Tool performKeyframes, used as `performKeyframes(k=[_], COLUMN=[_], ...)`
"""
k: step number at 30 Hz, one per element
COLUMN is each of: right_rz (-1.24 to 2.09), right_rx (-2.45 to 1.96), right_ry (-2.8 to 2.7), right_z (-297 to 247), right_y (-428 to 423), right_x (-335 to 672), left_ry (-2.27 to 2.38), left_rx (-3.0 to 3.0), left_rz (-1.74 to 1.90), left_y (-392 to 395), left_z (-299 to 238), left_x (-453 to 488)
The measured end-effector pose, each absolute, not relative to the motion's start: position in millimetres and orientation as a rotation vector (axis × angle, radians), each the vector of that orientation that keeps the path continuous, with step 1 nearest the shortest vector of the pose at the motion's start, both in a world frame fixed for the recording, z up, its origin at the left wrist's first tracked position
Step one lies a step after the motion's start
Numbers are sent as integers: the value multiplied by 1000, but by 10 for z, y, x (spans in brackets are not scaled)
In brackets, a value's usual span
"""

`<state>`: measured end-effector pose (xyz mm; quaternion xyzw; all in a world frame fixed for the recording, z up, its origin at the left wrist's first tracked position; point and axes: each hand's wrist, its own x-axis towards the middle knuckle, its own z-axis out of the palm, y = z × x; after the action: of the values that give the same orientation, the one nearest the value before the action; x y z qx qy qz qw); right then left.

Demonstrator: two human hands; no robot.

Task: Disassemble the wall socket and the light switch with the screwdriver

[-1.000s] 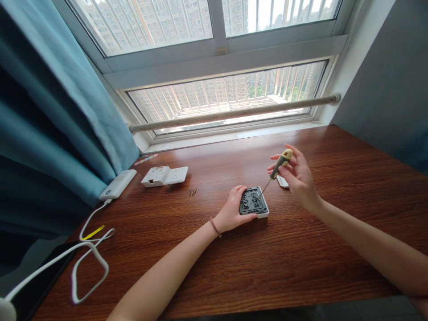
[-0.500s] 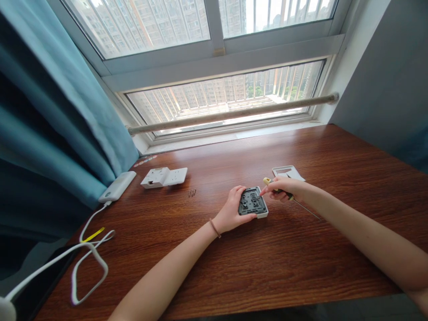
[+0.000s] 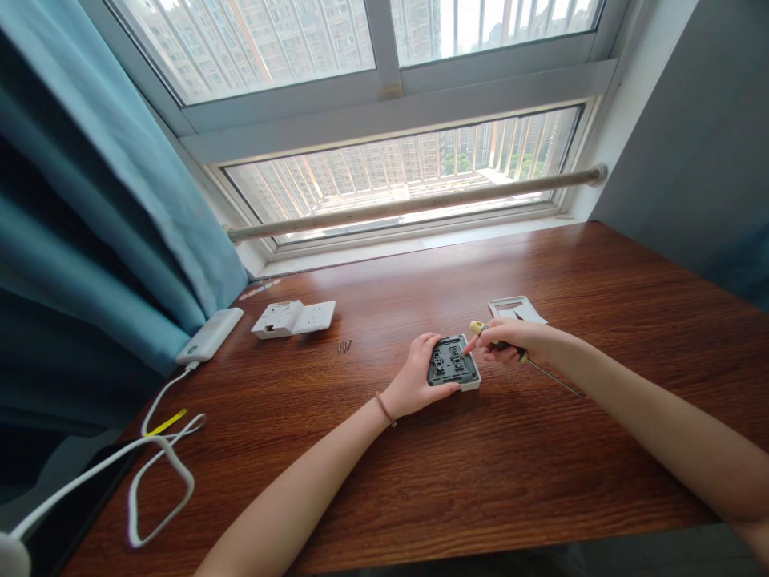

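Note:
My left hand (image 3: 420, 373) grips a square wall switch (image 3: 452, 373) by its left side, fingers at the far edge and thumb along the near edge. The switch has a white rim and a dark grey inner face with two black mechanisms. In my right hand (image 3: 505, 338) is a screwdriver (image 3: 477, 328) with a yellow and dark handle, its thin shaft pointing back toward my forearm. My right index finger reaches out to the right part of the switch's grey face. Behind the right hand lies a white frame and panel (image 3: 529, 310), partly hidden by it.
Several small screws (image 3: 344, 347) lie left of the switch. Farther left sit an opened white socket box (image 3: 279, 319) and a white power strip (image 3: 210, 336) with its white cable (image 3: 162, 439). A blue curtain (image 3: 150, 176) hangs at the left, beside the window. The table (image 3: 481, 481) is brown wood.
My right index finger has shifted slightly left, farther over the switch's grey face. The screwdriver moved a little with that hand. The left hand keeps its grip.

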<state>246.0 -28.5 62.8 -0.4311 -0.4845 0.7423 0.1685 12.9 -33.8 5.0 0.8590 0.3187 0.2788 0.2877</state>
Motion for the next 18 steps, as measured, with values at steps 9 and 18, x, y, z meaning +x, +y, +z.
performKeyframes(k=[9, 18], right_rz=[2090, 1381], right_rx=[-1229, -1416], right_ry=[-1411, -1833], right_z=[503, 385], right_y=[-235, -278], right_x=[2449, 2311], left_ry=[851, 842], left_rx=[2304, 2298], left_rz=[738, 748], left_y=[-340, -346], left_z=[54, 70], left_x=[135, 143])
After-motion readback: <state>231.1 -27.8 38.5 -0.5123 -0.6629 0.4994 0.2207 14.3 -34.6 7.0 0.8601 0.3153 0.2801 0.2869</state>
